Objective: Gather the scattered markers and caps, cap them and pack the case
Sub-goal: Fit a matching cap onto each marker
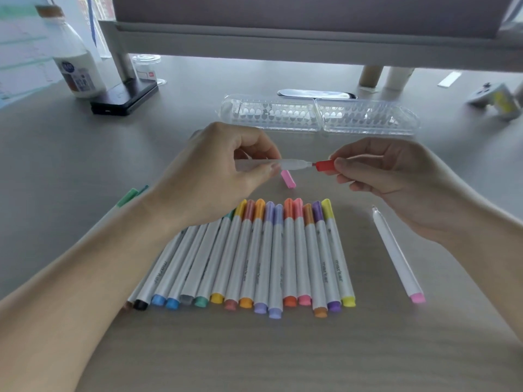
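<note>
Grey desk (85, 154) under a monitor shelf, capped markers (254, 258) rowed below my wrists. My left hand (215, 171) pinches the white marker barrel (291, 164) level; my right hand (396, 176) pinches the red cap (325, 165), its mouth just at the tip. I should keep both in line and push straight until seated. Open clear case (319, 116) waits beyond.

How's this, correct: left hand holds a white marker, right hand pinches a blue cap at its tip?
Not blue: the head view shows the right hand pinching a red cap at the tip of the white marker in the left hand.
</note>
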A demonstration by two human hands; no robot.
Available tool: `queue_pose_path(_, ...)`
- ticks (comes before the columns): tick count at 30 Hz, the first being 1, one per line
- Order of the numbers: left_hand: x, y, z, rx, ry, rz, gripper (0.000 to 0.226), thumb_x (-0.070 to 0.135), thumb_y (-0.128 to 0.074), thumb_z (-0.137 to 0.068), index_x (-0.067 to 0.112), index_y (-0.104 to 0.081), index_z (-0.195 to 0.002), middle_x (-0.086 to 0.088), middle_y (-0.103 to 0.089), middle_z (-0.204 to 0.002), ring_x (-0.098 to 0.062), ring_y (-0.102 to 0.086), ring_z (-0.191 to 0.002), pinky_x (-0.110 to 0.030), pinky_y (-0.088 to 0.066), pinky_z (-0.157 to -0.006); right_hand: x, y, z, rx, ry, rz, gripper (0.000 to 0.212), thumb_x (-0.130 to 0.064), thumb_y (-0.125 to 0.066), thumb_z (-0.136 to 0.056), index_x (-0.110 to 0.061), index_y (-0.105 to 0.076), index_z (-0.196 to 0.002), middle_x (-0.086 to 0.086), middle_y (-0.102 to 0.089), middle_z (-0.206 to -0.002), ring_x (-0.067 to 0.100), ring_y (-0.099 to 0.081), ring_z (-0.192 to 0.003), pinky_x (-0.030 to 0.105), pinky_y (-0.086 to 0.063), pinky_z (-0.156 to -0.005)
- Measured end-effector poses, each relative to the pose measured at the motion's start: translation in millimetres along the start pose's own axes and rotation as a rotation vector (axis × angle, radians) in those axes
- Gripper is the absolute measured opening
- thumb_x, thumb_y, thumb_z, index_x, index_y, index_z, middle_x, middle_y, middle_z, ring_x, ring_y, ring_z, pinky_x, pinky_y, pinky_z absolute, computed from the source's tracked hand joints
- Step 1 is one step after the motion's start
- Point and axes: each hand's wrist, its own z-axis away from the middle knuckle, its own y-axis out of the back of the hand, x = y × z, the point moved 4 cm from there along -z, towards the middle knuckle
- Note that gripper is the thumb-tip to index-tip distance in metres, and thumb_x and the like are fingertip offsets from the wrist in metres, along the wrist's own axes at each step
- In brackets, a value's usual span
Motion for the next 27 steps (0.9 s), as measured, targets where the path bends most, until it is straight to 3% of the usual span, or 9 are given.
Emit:
queue_pose_path(6,2.4,-5.6,1.9,-0.032,-0.009,0.027,0.004,0.031,-0.074,-0.094,0.033,-0.077,-0.091,0.019,-0.074,-0.088,-0.001,-0.068,-0.090,-0.029,-0.054,-0.083,-2.2,-5.3,1.7,-0.015,0.038,0.023,0.008,-0.016,-0.076,-0.088,-0.020,-0.076,-0.094,0.000,-0.080,-0.089,0.010,-0.071,-0.081,0.029,-0.052,-0.079)
queue_pose_path(13,5.5,-6.4,3.2,-0.062,0.000,0.074,0.004,0.028,-0.075,-0.092,0.031,-0.078,-0.092,0.018,-0.075,-0.088,-0.003,-0.070,-0.092,-0.032,-0.057,-0.086,-8.1,-12.1,5.4,-0.059,0.146,0.026,0.010,-0.003,-0.075,-0.085,-0.010,-0.077,-0.092,0.000,-0.080,-0.085,0.005,-0.071,-0.074,0.013,-0.052,-0.072)
queue_pose_path(22,8.4,-10.4,2.7,-0.095,0.017,0.118,0.005,0.026,-0.074,-0.094,0.028,-0.077,-0.091,0.016,-0.074,-0.086,-0.004,-0.070,-0.089,-0.030,-0.056,-0.084,-8.4,-10.6,5.8,-0.056,0.185,0.038,0.012,-0.002,-0.075,-0.086,-0.011,-0.078,-0.092,0.000,-0.081,-0.088,0.008,-0.074,-0.080,0.016,-0.056,-0.077)
queue_pose_path(27,15.7,-10.1,1.8,-0.078,0.024,0.093,0.010,0.029,-0.069,-0.098,0.027,-0.077,-0.092,0.015,-0.074,-0.085,-0.005,-0.070,-0.088,-0.041,-0.057,-0.088,-11.7,-4.8,1.0,0.002,0.222,0.009,0.010,-0.008,-0.071,-0.092,-0.015,-0.077,-0.095,0.003,-0.080,-0.090,0.013,-0.068,-0.082,0.023,-0.055,-0.077)
